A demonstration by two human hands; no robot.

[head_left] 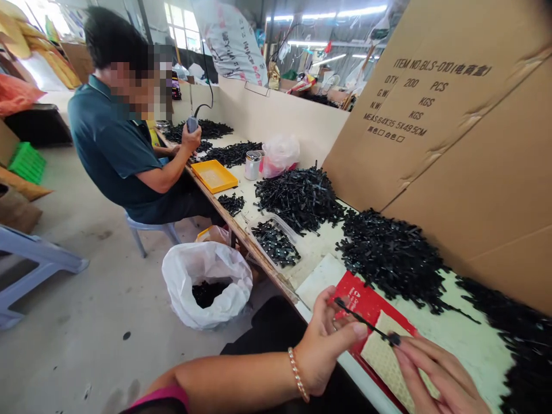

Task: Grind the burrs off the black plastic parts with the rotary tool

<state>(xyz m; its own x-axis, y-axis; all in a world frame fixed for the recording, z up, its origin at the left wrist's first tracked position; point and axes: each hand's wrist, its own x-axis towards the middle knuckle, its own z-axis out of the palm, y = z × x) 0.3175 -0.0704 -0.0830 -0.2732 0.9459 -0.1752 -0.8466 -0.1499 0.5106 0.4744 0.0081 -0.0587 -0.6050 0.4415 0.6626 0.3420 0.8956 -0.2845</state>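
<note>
Between my two hands stretches a thin black plastic strip (pixel 366 323). My left hand (pixel 325 345) is closed on its far end, thumb along the strip. At the near end, the fingertips of my right hand (pixel 435 371) pinch a small black tip. Below the strip lie a red printed sheet (pixel 351 287) and a pale textured cloth (pixel 386 356) on the table. Just beyond my hands rises a heap of similar black pieces (pixel 392 259).
More black pieces fill a clear tray (pixel 276 244) and another pile (pixel 297 195). A yellow tray (pixel 214 176) and metal can (pixel 252 167) stand farther off. Cardboard (pixel 452 172) walls the right side. A white bag (pixel 181 287) sits on the floor; a co-worker (pixel 116 144) holds a tool.
</note>
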